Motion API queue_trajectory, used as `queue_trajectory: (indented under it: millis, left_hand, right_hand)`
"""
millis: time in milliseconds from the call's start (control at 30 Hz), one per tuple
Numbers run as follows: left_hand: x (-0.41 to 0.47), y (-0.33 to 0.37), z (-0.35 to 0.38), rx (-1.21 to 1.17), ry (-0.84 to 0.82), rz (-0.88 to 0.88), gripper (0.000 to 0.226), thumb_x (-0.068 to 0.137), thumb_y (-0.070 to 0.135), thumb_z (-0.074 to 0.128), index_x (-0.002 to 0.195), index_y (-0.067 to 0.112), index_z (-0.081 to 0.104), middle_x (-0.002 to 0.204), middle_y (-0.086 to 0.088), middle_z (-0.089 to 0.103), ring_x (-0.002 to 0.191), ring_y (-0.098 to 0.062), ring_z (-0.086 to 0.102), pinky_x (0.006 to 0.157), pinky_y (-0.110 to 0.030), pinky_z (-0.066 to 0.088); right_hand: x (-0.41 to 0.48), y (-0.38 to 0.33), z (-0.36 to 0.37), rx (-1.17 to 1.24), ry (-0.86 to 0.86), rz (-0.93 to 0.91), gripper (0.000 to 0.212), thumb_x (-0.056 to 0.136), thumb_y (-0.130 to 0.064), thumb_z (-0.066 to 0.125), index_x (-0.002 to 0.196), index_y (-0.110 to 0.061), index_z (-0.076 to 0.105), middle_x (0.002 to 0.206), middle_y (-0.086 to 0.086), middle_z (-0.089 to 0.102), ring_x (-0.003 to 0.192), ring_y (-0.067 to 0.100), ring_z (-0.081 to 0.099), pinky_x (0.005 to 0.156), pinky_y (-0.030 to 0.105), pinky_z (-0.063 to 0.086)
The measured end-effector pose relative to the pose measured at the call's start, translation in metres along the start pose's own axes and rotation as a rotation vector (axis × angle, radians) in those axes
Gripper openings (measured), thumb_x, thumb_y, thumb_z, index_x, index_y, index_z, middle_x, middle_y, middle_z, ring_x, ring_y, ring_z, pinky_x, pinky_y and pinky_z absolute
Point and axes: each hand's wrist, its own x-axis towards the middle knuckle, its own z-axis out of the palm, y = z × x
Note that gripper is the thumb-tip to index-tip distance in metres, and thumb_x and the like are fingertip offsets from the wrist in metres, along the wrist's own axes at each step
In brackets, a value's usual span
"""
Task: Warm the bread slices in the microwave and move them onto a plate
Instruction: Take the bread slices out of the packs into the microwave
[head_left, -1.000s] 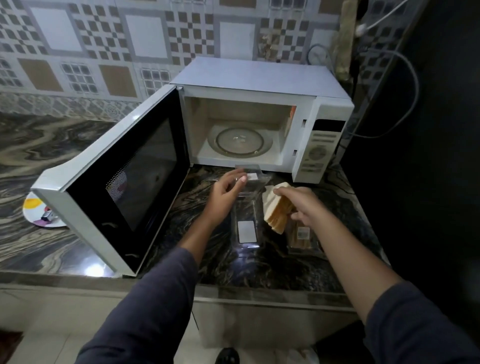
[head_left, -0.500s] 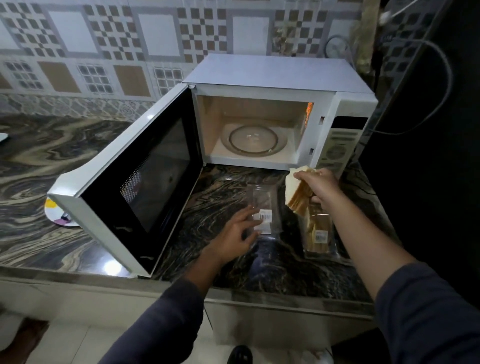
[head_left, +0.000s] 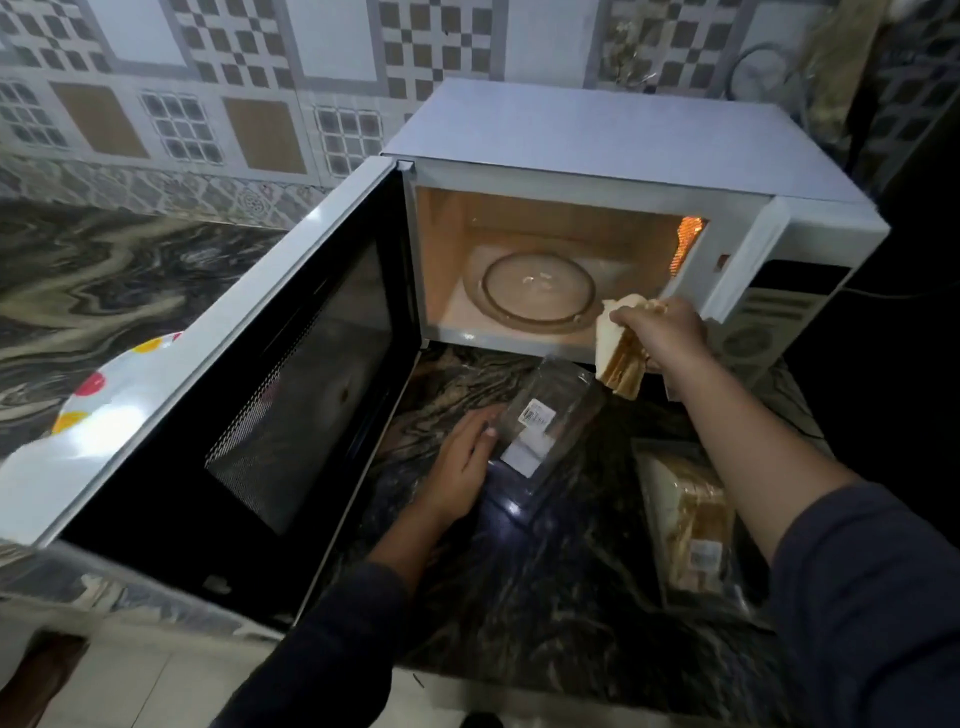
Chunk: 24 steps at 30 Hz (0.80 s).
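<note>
I see the microwave (head_left: 597, 150) cavity open at twelve; its door (head_left: 249, 374) blocks nine, plastic lid (head_left: 545, 431) lies beneath.

the right hand (head_left: 662, 338) grips a stack of bread slices (head_left: 621, 358) at the lit microwave (head_left: 597, 150) opening, beside the glass turntable (head_left: 537, 288). the left hand (head_left: 460, 467) rests against a clear plastic container (head_left: 550, 426) on the marble counter (head_left: 545, 597). a dotted plate (head_left: 104, 395) sits behind the open door (head_left: 291, 374).
</note>
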Motion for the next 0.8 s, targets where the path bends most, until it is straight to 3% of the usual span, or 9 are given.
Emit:
queue_trajectory:
  millis: [133,200,333,400,500,567,633,733,800]
  left_hand:
    - [0.025,-0.02,-0.001,0.002,-0.058,0.044,0.051,0.082,0.021,0.029,0.113,0.0,0.063,0.116,-0.005,0.059,0.11,0.01,0.049,0.097,-0.004,0.033]
    - [0.03,-0.029,-0.003,0.076,-0.121,0.045,0.053,0.081,0.024,0.028,0.111,0.001,0.066,0.119,-0.004,0.059,0.111,0.006,0.048,0.098,-0.005,0.033]
    - [0.031,-0.034,0.001,0.228,-0.263,-0.01,0.058,0.079,0.035,0.026,0.119,0.016,0.064,0.129,-0.003,0.06,0.119,-0.015,0.054,0.105,-0.03,0.04]
    - [0.034,-0.026,0.002,0.183,-0.281,0.028,0.058,0.077,0.032,0.027,0.117,0.013,0.065,0.125,-0.003,0.063,0.115,-0.013,0.056,0.102,-0.025,0.041]
    - [0.049,-0.014,0.0,0.118,-0.238,0.062,0.054,0.077,0.026,0.03,0.112,0.006,0.066,0.114,-0.006,0.068,0.105,-0.01,0.06,0.095,-0.017,0.044]
    - [0.06,-0.018,0.001,0.163,-0.168,0.026,0.052,0.079,0.026,0.032,0.112,0.006,0.066,0.113,-0.006,0.068,0.105,-0.011,0.06,0.094,-0.009,0.039]
    - [0.072,-0.025,0.002,0.26,-0.092,-0.034,0.047,0.083,0.022,0.036,0.118,0.007,0.063,0.12,-0.008,0.065,0.113,-0.018,0.058,0.099,-0.013,0.035]
    - [0.089,-0.038,0.009,0.463,-0.077,-0.122,0.047,0.088,0.017,0.042,0.134,0.007,0.048,0.14,-0.013,0.048,0.132,-0.024,0.042,0.111,-0.024,0.024]
    - [0.094,-0.047,0.017,0.602,-0.062,-0.157,0.049,0.094,0.022,0.035,0.141,0.006,0.037,0.149,-0.013,0.035,0.141,-0.025,0.029,0.116,-0.028,0.015]
  right_hand:
    - [0.031,-0.025,0.009,-0.104,-0.011,-0.057,0.058,0.082,-0.032,0.067,0.129,-0.007,0.045,0.124,0.01,0.053,0.109,0.027,0.054,0.09,0.037,0.049]
    - [0.042,-0.034,0.014,-0.111,-0.003,-0.069,0.057,0.083,-0.031,0.066,0.13,-0.005,0.045,0.124,0.01,0.052,0.109,0.025,0.055,0.086,0.034,0.048]
    - [0.059,-0.041,0.027,-0.133,-0.022,-0.058,0.044,0.083,-0.033,0.064,0.116,-0.005,0.055,0.115,0.012,0.06,0.095,0.023,0.058,0.087,0.035,0.052]
    - [0.065,-0.043,0.034,-0.119,-0.003,-0.038,0.046,0.079,-0.034,0.066,0.116,-0.008,0.059,0.116,0.01,0.063,0.105,0.025,0.061,0.092,0.038,0.052]
    - [0.078,-0.043,0.043,-0.097,0.074,-0.029,0.051,0.077,-0.035,0.067,0.122,-0.012,0.056,0.124,0.008,0.06,0.115,0.026,0.057,0.095,0.032,0.049]
    - [0.089,-0.041,0.046,-0.107,0.039,-0.029,0.046,0.085,-0.031,0.063,0.125,-0.011,0.053,0.126,0.009,0.058,0.117,0.025,0.055,0.089,0.024,0.044]
    - [0.095,-0.04,0.049,-0.129,-0.026,-0.045,0.042,0.091,-0.03,0.057,0.127,-0.01,0.05,0.127,0.011,0.056,0.116,0.026,0.053,0.085,0.024,0.038]
    - [0.109,-0.043,0.058,-0.14,-0.021,-0.116,0.054,0.088,-0.032,0.061,0.134,-0.01,0.044,0.133,0.012,0.053,0.121,0.028,0.05,0.094,0.026,0.039]
    - [0.119,-0.046,0.066,-0.154,-0.022,-0.148,0.055,0.085,-0.032,0.064,0.132,-0.009,0.047,0.132,0.013,0.054,0.121,0.028,0.051,0.097,0.028,0.04]
